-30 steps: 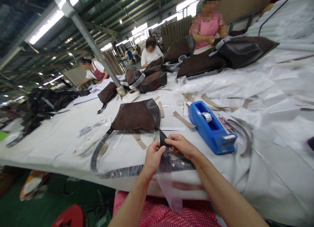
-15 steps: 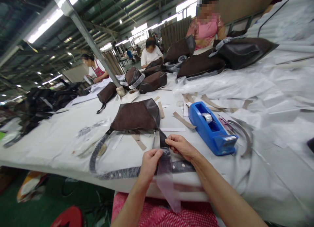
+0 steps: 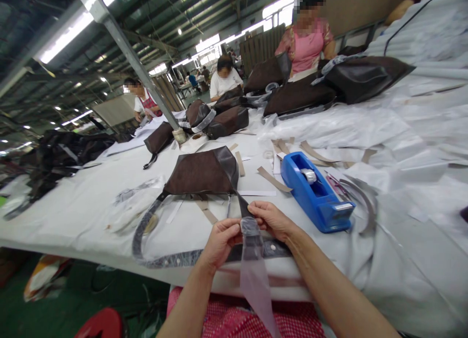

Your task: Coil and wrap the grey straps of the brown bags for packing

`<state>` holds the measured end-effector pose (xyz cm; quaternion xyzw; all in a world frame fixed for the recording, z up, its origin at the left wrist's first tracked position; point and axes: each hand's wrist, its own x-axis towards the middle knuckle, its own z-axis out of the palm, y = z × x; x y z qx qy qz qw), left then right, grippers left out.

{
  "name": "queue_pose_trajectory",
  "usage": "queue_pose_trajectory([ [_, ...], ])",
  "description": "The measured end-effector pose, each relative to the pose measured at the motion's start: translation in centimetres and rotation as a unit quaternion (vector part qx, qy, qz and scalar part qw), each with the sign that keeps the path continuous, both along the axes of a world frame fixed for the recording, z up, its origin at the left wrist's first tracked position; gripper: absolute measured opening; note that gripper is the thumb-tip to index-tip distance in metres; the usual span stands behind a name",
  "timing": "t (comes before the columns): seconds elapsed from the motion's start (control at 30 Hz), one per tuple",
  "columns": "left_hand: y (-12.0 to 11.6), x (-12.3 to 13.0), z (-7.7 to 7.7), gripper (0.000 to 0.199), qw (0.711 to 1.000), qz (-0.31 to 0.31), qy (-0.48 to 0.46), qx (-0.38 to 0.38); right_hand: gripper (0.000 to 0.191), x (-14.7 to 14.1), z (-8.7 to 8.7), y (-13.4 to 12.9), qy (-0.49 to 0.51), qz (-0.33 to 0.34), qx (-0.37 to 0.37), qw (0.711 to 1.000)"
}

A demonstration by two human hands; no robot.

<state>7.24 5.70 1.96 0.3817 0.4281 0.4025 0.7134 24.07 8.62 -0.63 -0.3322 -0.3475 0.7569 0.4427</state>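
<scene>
I have the wearer's left hand [image 3: 221,243] just below my view's centre, fingers and thumb bare. The right hand [image 3: 272,221] is bare too, with fine ridges and creases showing near the wrist. The left forearm [image 3: 190,299] runs off my view toward seven o'clock, the right forearm [image 3: 329,279] toward five, both smooth, uncovered and widening away from slim wrists. At six o'clock I can make out a garment [image 3: 223,323] in pinkish red and white, finely checked, its loose cloth creased into soft folds.
</scene>
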Motion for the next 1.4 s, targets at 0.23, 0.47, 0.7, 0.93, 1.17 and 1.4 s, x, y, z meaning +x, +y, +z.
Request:
queue_pose_trajectory([
  [0.23,-0.4,0.7,-0.3,0.017,0.973,0.045,0.154,0.164,0.051,-0.2,0.2,-0.1,-0.019,-0.011,-0.014,1.0],
  [0.47,-0.4,0.2,-0.6,0.011,0.909,0.019,0.267,0.318,0.049,-0.3,-0.1,-0.2,-0.029,0.004,-0.009,1.0],
  [0.7,1.9,0.2,0.0,0.013,0.878,0.035,0.287,0.381,0.045,-0.3,0.0,-0.2,-0.042,0.038,0.024,0.998],
  [0.93,1.1,-0.1,0.1,0.025,0.964,0.034,0.215,0.154,0.042,-0.5,-0.3,0.0,-0.052,0.026,0.026,0.998],
  [1.17,-0.9,-0.5,-0.8,0.025,0.95,0.055,0.265,0.153,0.048,-0.8,-0.6,0.1,-0.075,-0.017,0.01,0.997],
  [1.4,-0.1,-0.7,-0.9,0.022,0.948,0.052,0.264,0.172,0.044,-0.8,-0.6,-0.2,-0.129,0.004,0.129,0.983],
])
